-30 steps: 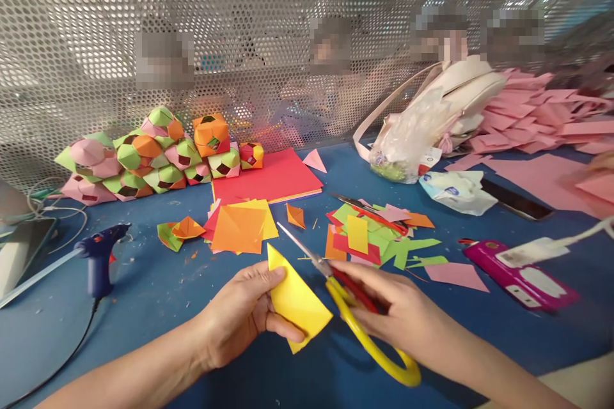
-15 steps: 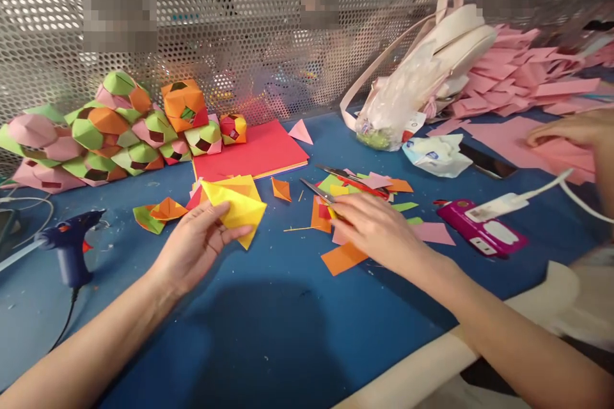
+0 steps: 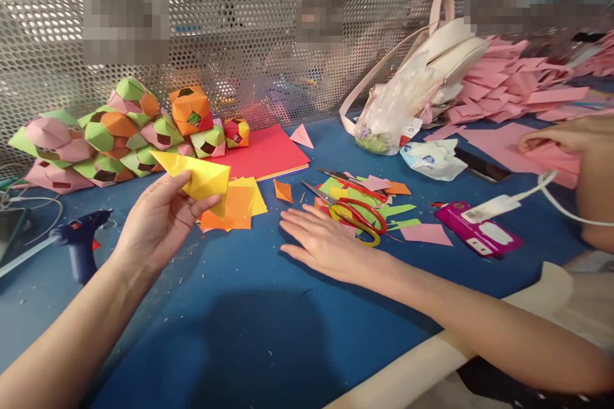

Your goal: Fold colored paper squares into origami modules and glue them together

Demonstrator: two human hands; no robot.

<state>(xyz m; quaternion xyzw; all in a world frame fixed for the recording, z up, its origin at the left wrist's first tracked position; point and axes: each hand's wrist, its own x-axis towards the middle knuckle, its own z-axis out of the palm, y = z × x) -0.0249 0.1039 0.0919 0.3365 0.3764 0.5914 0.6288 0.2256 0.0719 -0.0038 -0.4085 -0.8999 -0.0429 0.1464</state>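
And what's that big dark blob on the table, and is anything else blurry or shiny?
Head view: a soft-edged shadow on the blue table, probably the camera wearer's; blocky squares hide heads; shapes behind the mesh screen look hazy; bright glints show near its top right.

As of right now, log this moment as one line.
left hand: holds yellow paper | right hand: empty, open | scissors: lying on scraps

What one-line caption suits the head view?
Left hand holds folded yellow paper; right hand lies open beside red-and-yellow-handled scissors.
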